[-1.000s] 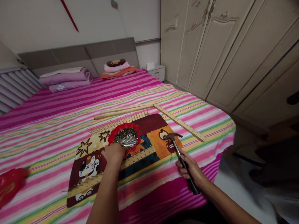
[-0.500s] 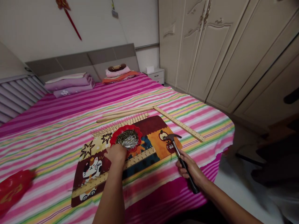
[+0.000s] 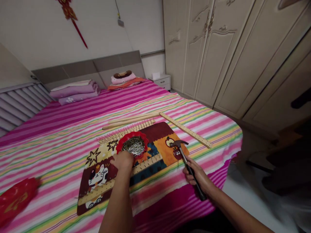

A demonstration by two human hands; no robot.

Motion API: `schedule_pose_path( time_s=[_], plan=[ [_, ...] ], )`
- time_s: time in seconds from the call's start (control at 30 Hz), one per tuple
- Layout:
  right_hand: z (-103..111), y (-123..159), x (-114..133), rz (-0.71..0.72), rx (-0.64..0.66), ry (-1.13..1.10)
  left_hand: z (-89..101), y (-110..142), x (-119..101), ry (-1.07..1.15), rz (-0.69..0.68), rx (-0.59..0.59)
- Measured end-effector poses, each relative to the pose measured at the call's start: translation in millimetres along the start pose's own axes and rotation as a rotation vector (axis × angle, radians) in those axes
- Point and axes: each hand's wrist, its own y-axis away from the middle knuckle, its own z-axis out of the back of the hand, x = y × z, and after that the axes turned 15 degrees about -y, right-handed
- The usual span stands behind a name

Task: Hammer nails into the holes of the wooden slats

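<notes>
My left hand [image 3: 123, 160] is at the near edge of a red scalloped bowl [image 3: 119, 146] that holds a heap of metal nails [image 3: 134, 145]. Most of its fingers are hidden behind the back of the hand, so their grip does not show. Below it, my left forearm crosses a wooden strip [image 3: 147, 164] with nails standing along it. My right hand [image 3: 198, 174] is wrapped round the black handle of a claw hammer [image 3: 180, 145], its head raised over the orange corner of a patterned mat [image 3: 161, 131].
Behind the bowl lies a wooden strip bristling with nails [image 3: 126, 131]. Plain wooden strips [image 3: 132, 119] lie farther back, and a strip with dotted holes [image 3: 187, 129] slants to the right. A red tray-like object [image 3: 18, 199] is at left on the striped bed [image 3: 60, 181].
The view has tilted up slightly, so the scene sits a little lower. My left hand stays by the bowl, and my right hand still holds the hammer.
</notes>
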Motion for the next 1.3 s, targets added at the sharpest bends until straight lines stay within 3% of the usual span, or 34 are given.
schedule_pose_path(
  time_s=[0.27,0.5,0.7,0.93,1.07,1.3],
  plan=[
    [-0.2,1.7,-0.9,0.013,0.014,-0.004,-2.2,-4.2,-1.0,0.035,0.076,-0.011],
    [0.1,0.7,-1.4,0.015,0.017,-0.010,-1.4,-1.8,2.3,0.036,0.042,-0.037],
    [0.1,0.9,-0.3,0.003,0.019,-0.007,-2.6,2.1,7.7,0.030,-0.246,-0.107],
    [-0.9,0.9,1.3,-0.010,0.015,-0.008,1.0,-5.2,17.4,-0.016,-0.336,-0.106],
    [-1.8,2.3,2.3,-0.012,0.009,-0.005,0.1,-9.4,31.6,0.078,-0.358,-0.028],
    [-2.1,3.2,0.9,0.002,0.011,-0.001,-0.7,-2.9,50.0,0.463,-0.299,-0.025]
  ],
)
